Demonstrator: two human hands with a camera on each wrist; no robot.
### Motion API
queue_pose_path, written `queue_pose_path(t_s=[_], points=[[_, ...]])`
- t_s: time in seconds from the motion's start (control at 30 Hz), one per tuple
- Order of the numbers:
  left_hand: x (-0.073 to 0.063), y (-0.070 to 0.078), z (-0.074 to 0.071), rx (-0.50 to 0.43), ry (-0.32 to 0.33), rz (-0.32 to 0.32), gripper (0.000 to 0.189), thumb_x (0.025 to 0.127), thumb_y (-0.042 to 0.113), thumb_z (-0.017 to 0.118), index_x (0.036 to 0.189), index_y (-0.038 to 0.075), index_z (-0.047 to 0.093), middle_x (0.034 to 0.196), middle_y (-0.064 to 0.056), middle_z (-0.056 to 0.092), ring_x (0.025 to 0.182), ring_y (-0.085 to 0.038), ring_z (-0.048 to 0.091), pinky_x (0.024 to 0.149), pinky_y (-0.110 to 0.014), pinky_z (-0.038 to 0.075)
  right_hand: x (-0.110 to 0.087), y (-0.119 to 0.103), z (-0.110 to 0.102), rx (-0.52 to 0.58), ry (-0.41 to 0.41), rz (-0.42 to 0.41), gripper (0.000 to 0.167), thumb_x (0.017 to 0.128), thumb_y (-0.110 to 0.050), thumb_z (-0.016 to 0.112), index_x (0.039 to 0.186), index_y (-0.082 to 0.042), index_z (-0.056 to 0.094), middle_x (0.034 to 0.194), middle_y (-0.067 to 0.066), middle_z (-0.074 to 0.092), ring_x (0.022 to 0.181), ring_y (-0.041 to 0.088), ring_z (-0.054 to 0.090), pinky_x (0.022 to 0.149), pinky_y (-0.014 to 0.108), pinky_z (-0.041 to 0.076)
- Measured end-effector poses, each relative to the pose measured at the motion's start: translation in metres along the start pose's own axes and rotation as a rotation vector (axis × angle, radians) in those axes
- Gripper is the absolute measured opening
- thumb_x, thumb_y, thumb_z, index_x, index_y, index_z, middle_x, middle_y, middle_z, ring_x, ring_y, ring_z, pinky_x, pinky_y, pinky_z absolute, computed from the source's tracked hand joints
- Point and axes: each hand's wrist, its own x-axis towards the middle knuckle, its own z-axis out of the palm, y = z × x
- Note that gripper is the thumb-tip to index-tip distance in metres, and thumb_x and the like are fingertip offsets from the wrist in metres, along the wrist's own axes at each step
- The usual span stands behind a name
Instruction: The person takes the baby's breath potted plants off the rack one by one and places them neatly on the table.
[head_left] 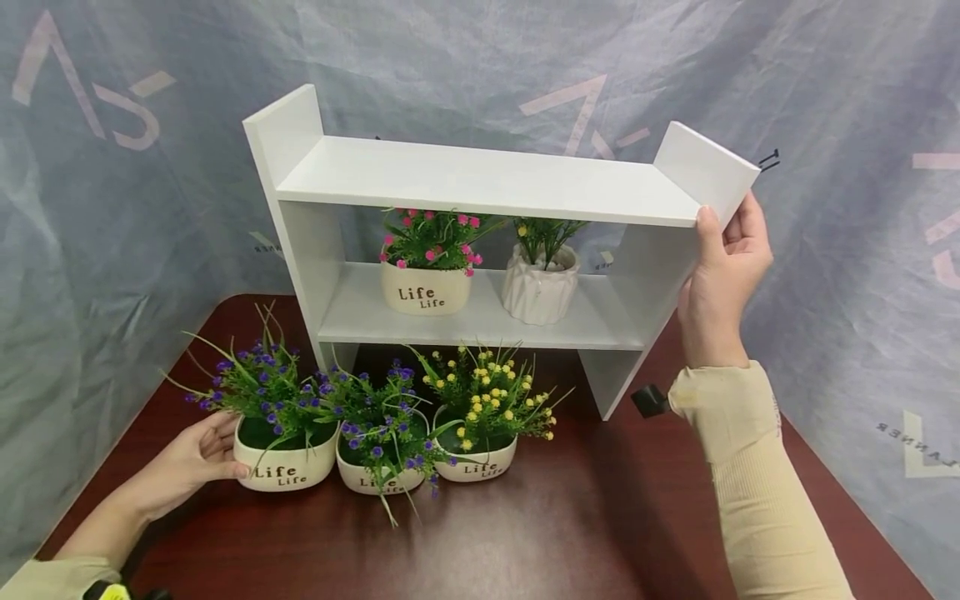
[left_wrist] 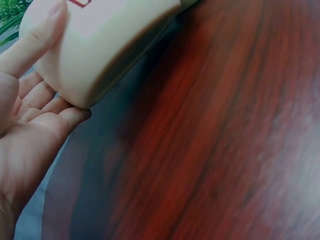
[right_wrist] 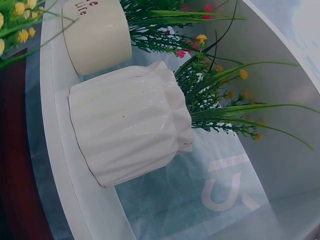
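Note:
My left hand (head_left: pixel 183 467) holds the left end of a cream oval flowerpot (head_left: pixel 283 468) with purple artificial flowers, its thumb (left_wrist: pixel 42 37) on the lettered front. Whether that pot touches the table cannot be told. Beside it stand another purple-flowered pot (head_left: pixel 378 479) and a yellow-flowered pot (head_left: pixel 477 467), both lettered "Life". At the upper right, my right hand (head_left: pixel 726 267) grips the right side panel of a white two-tier shelf (head_left: pixel 487 179), thumb in front. On the lower board are a pink-flowered pot (head_left: pixel 427 290) and a ribbed white pot (right_wrist: pixel 130 125) with yellow flowers.
A dark red-brown table (head_left: pixel 517 542) carries the shelf and the pots. Grey printed cloth (head_left: pixel 465 67) hangs behind and at both sides. The shelf's side panels rise above its top board and reach down behind the front pots.

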Motion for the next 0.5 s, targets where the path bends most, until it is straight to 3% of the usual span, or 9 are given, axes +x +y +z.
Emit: queue_pose_path(t_s=[0.1, 0.2, 0.4, 0.47, 0.5], points=[[0.004, 0.002, 0.008, 0.017, 0.006, -0.01, 0.079, 0.086, -0.015, 0.058, 0.144, -0.021, 0.005, 0.129, 0.025, 0.054, 0.115, 0.006, 0.056, 0.088, -0.013, 0.051, 0.0, 0.0, 0.0, 0.0, -0.001, -0.002, 0.043, 0.084, 0.011, 0.06, 0.124, -0.002, 0.063, 0.123, 0.019, 0.064, 0.111, 0.025, 0.061, 0.088, 0.027, 0.051], [0.01, 0.004, 0.016, 0.021, 0.007, -0.023, 0.082, 0.086, -0.014, 0.06, 0.14, -0.027, 0.0, 0.129, 0.026, 0.053, 0.115, 0.008, 0.055, 0.088, -0.012, 0.05, -0.001, -0.001, 0.0, -0.005, -0.003, 0.001, 0.043, 0.084, 0.011, 0.06, 0.125, -0.002, 0.063, 0.125, 0.019, 0.063, 0.112, 0.025, 0.06, 0.089, 0.027, 0.05], [0.019, 0.008, 0.032, 0.022, 0.002, -0.056, 0.089, 0.087, -0.009, 0.062, 0.142, -0.025, -0.006, 0.126, 0.032, 0.049, 0.116, 0.013, 0.052, 0.089, -0.01, 0.048, -0.001, -0.001, -0.001, -0.014, -0.008, -0.003, 0.043, 0.085, 0.01, 0.059, 0.126, -0.002, 0.062, 0.126, 0.018, 0.063, 0.114, 0.025, 0.06, 0.091, 0.027, 0.05], [0.021, 0.008, 0.037, 0.03, 0.007, -0.069, 0.089, 0.087, -0.008, 0.063, 0.143, -0.024, -0.004, 0.127, 0.03, 0.048, 0.115, 0.013, 0.051, 0.089, -0.01, 0.048, -0.001, -0.001, 0.0, -0.01, -0.008, -0.003, 0.043, 0.084, 0.01, 0.059, 0.125, -0.002, 0.063, 0.125, 0.019, 0.063, 0.113, 0.025, 0.06, 0.09, 0.027, 0.05], [0.022, 0.009, 0.039, 0.037, 0.01, -0.075, 0.089, 0.087, -0.007, 0.064, 0.143, -0.024, -0.003, 0.131, 0.024, 0.049, 0.116, 0.013, 0.052, 0.09, -0.011, 0.048, -0.001, -0.001, 0.0, -0.008, -0.008, -0.002, 0.043, 0.084, 0.011, 0.059, 0.125, -0.002, 0.063, 0.125, 0.019, 0.063, 0.113, 0.025, 0.06, 0.09, 0.027, 0.05]])
